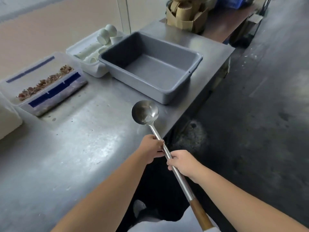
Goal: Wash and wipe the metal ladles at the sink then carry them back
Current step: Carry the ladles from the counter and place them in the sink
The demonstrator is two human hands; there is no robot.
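A long metal ladle [145, 112] with a wooden handle end points away from me, its bowl facing up above the right edge of the steel table [70, 148]. My left hand [153, 146] grips the metal shaft higher up. Just below it, my right hand [182, 163] also grips the shaft. The wooden end runs down toward my body at the bottom of the view. An empty grey plastic tub [189, 77] sits on the table just beyond the ladle bowl.
A clear lidded box [15, 82] with blue clips holding brown food lies at the left. A white tray [98, 72] with pale cups stands behind it. Cardboard pieces [184, 14] pile up at the far end. Dark wet floor [259, 114] lies to the right.
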